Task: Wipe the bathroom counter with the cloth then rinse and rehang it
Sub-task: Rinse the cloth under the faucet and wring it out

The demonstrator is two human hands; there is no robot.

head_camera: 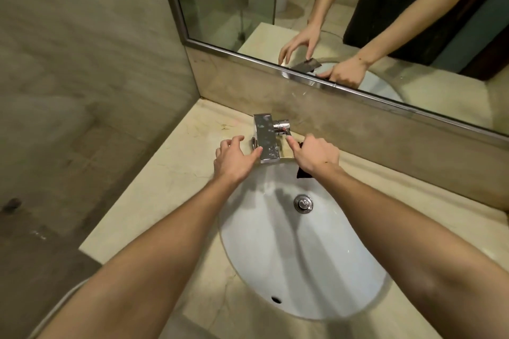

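A dark cloth [303, 173] is bunched under my right hand [316, 155], with only a corner showing over the sink's rim. That hand presses it on the beige marble counter [170, 173] just right of the chrome tap [265, 142], forefinger stretched toward the tap's base. My left hand [234, 159] rests on the counter left of the tap, fingers spread, thumb touching the spout's end. It holds nothing.
A white oval sink [303, 256] with a chrome drain plug [303, 203] lies below both hands. A stone backsplash and a framed mirror [303, 8] rise behind the tap. A marble wall [82, 63] closes the left side. The counter's edge drops off at lower left.
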